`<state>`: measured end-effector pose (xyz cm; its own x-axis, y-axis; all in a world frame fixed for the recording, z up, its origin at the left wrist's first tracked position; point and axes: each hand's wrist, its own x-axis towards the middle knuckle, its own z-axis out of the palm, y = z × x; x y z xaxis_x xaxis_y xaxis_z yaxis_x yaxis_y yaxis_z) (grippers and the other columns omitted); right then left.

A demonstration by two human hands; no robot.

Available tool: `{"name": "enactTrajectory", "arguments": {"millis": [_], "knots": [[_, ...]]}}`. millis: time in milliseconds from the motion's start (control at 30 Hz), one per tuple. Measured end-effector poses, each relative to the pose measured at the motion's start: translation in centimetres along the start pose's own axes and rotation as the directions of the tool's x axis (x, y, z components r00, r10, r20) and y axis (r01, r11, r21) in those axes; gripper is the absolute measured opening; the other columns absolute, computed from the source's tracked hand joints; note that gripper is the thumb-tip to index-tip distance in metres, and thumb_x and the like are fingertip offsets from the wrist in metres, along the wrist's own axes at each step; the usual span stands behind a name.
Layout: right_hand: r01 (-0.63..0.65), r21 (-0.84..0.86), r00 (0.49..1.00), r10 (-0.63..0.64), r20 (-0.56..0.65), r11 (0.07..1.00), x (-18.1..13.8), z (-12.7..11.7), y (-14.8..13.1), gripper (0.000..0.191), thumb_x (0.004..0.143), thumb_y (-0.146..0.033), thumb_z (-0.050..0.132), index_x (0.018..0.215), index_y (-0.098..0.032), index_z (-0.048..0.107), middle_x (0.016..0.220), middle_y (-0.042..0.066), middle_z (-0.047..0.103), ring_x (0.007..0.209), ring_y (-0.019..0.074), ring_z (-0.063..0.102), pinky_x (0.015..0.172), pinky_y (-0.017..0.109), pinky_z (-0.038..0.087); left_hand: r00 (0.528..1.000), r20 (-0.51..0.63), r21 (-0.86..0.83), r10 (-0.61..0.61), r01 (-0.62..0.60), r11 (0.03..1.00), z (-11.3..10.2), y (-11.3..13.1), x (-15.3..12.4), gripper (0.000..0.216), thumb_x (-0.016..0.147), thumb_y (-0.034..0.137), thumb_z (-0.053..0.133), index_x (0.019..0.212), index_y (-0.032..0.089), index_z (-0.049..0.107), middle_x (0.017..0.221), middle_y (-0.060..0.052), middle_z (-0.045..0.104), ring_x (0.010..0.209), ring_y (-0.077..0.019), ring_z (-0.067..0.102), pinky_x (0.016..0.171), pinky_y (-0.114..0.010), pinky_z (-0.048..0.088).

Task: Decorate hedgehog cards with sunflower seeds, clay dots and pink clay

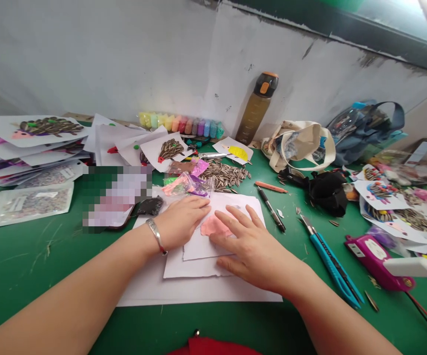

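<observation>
A flattened pink piece of modelling clay (213,225) lies on the top sheet of white paper (198,252), over larger sheets. My right hand (245,241) is spread across the clay's right side, fingers apart and pointing away from me. Against the left edge of the clay and paper rests my left hand (184,219), its fingers stretched out and close together. It wears a silver bracelet (156,235) at the wrist. Just beyond the paper are small bags of coloured clay (184,180) and a pile of sunflower seeds (223,175).
Right of the paper lie a pen (271,209), an orange pencil (271,187), a blue utility knife (332,266) and a magenta glue gun (379,264). A phone (119,199) lies left. Seed-decorated papers (51,135) are stacked farther left. A bottle (256,111) stands by the wall.
</observation>
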<state>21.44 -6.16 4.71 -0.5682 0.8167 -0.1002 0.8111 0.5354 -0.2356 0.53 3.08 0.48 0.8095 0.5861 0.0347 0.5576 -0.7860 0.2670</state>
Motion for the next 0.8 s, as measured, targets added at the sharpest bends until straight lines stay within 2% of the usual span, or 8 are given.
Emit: {"name": "enactTrajectory", "arguments": {"millis": [133,300,433,600,800], "knots": [[-0.009,-0.019,1.0,0.009,-0.019,1.0,0.24,0.4,0.09,0.047,0.091,-0.046,0.05,0.136,-0.034,0.049,0.156,0.006,0.028,0.144,0.0346,0.016,0.112,0.065,0.009,1.0,-0.005,-0.004,0.007,-0.007,1.0,0.05,-0.04,0.05,0.038,0.09,0.014,0.043,0.125,0.015,0.058,0.136,-0.01,0.054,0.127,-0.0243,0.046,0.108,-0.04,0.035],[-0.005,-0.024,1.0,0.005,-0.015,1.0,0.49,0.66,0.23,0.045,0.091,-0.045,0.051,0.134,-0.035,0.051,0.155,0.005,0.031,0.143,0.035,0.018,0.112,0.066,0.009,1.0,-0.011,-0.007,0.009,-0.009,1.0,0.09,-0.07,0.02,0.039,0.091,0.016,0.043,0.127,0.014,0.057,0.137,-0.01,0.054,0.128,-0.0246,0.045,0.108,-0.04,0.034],[0.001,-0.016,0.999,-0.002,-0.049,1.0,0.65,0.77,0.15,0.047,0.09,-0.047,0.051,0.136,-0.035,0.049,0.157,0.005,0.026,0.144,0.0356,0.017,0.111,0.067,0.009,1.0,-0.008,-0.002,0.006,-0.006,1.0,0.04,-0.01,-0.02,0.04,0.091,0.016,0.042,0.128,0.014,0.056,0.137,-0.011,0.054,0.127,-0.0254,0.045,0.107,-0.042,0.035],[0.011,-0.012,1.0,-0.012,-0.027,1.0,0.8,0.99,0.07,0.047,0.088,-0.048,0.054,0.133,-0.034,0.053,0.156,0.005,0.028,0.143,0.0374,0.017,0.111,0.067,0.008,1.0,-0.013,0.007,0.009,-0.009,1.0,0.11,-0.03,-0.01,0.038,0.091,0.016,0.042,0.126,0.015,0.057,0.135,-0.009,0.055,0.125,-0.0246,0.046,0.106,-0.04,0.036],[0.002,0.002,0.998,-0.002,-0.059,1.0,0.69,0.87,0.2,0.047,0.089,-0.05,0.051,0.134,-0.035,0.051,0.157,0.007,0.023,0.143,0.0374,0.017,0.11,0.068,0.01,1.0,-0.004,-0.012,0.005,-0.005,1.0,0.14,-0.08,0.03,0.038,0.09,0.017,0.044,0.126,0.014,0.057,0.136,-0.01,0.054,0.126,-0.025,0.045,0.107,-0.041,0.035]]}}
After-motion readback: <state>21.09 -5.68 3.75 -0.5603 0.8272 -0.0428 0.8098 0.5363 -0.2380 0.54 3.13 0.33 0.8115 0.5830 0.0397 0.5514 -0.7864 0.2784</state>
